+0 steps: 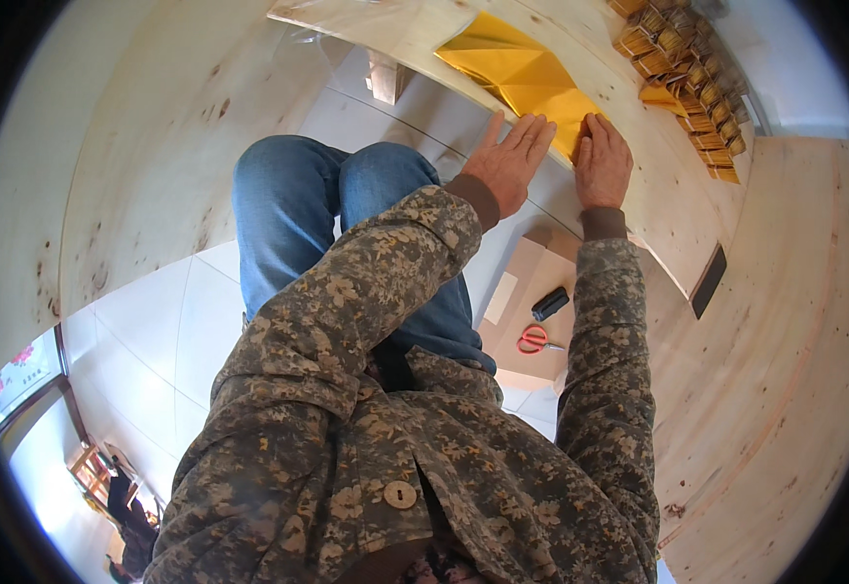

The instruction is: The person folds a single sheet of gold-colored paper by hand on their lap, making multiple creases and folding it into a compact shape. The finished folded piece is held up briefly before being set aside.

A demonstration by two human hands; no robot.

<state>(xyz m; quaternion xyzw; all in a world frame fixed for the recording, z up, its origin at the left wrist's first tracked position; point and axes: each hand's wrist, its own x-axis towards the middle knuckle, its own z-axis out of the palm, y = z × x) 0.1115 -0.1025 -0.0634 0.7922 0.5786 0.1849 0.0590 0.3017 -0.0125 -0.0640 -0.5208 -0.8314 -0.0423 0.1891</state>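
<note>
A shiny gold sheet of foil paper (517, 68), partly folded, lies on a pale plywood tabletop (639, 185). My left hand (507, 161) rests flat with fingers spread at the sheet's near edge. My right hand (602, 161) presses flat on the sheet's near right corner. Both hands hold nothing; they lie on the paper and table edge. My sleeves are camouflage-patterned.
Rows of several folded gold paper pieces (682, 58) are stacked at the table's far right. Below the table, a cardboard box (532, 302) holds red-handled scissors (535, 340) and a black object (549, 304). My knees in blue jeans (337, 214) sit over white floor tiles.
</note>
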